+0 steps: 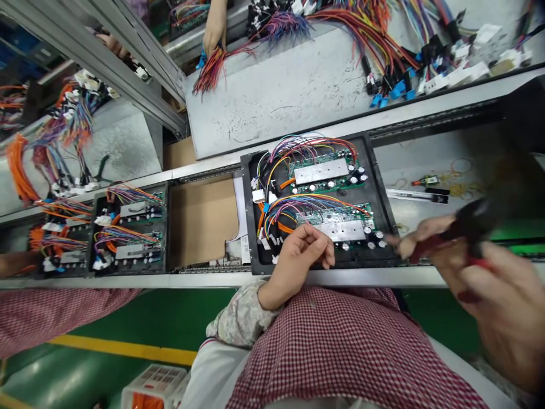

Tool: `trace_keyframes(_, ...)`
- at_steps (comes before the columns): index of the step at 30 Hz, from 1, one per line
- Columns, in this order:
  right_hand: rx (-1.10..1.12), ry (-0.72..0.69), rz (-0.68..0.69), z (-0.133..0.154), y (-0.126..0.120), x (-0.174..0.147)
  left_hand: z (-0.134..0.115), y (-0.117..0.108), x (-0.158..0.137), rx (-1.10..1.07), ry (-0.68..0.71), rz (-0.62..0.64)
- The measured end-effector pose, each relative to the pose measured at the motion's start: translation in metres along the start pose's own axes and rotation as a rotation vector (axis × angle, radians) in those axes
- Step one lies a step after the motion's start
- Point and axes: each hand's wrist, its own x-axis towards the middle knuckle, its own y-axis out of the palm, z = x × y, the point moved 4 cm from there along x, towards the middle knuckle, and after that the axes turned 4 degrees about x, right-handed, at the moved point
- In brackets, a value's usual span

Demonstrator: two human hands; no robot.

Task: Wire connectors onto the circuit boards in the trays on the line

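Note:
A black tray point(317, 264) in front of me carries two green circuit boards, the upper board point(321, 170) and the lower board point(332, 222), with metal plates and bundles of coloured wires. My left hand point(304, 253) is closed at the lower board's near edge, thumb against the curled fingers. Whether anything is inside those fingers is hidden. To the right of the tray, my right hand point(498, 284) is closed around red-handled pliers point(472, 227) with a dark head. Motion blurs both that hand and the tool, which is apart from the boards.
More wired trays point(130, 227) stand on the line at left. Wire bundles point(378, 45) lie on the metal shelf beyond, where another person's hand point(215, 31) grips red wires. A pen point(415, 196) lies right of my tray. A white basket point(153, 383) stands on the floor.

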Motion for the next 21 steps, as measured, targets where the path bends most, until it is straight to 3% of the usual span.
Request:
trace_keyframes(3,-0.337,-0.043,0.313,0.003,0.02,-0.005,0.0,-0.003,-0.002,0.057,0.019,-0.021)
trace_keyframes(5,-0.45,-0.055,0.385,0.003,0.028,-0.007,0.0,-0.005,-0.002,0.083,0.026,-0.037)
trace_keyframes(11,-0.551,-0.132,0.457,-0.002,0.036,-0.005,-0.002,-0.006,-0.002,0.165,0.024,-0.07)
trace_keyframes(18,-0.563,-0.255,0.426,0.004,0.039,-0.005,-0.003,-0.008,-0.003,0.183,0.031,-0.098)
trace_keyframes(21,-0.561,-0.232,0.379,-0.006,0.019,-0.004,-0.003,-0.008,-0.003,0.172,0.047,-0.081)
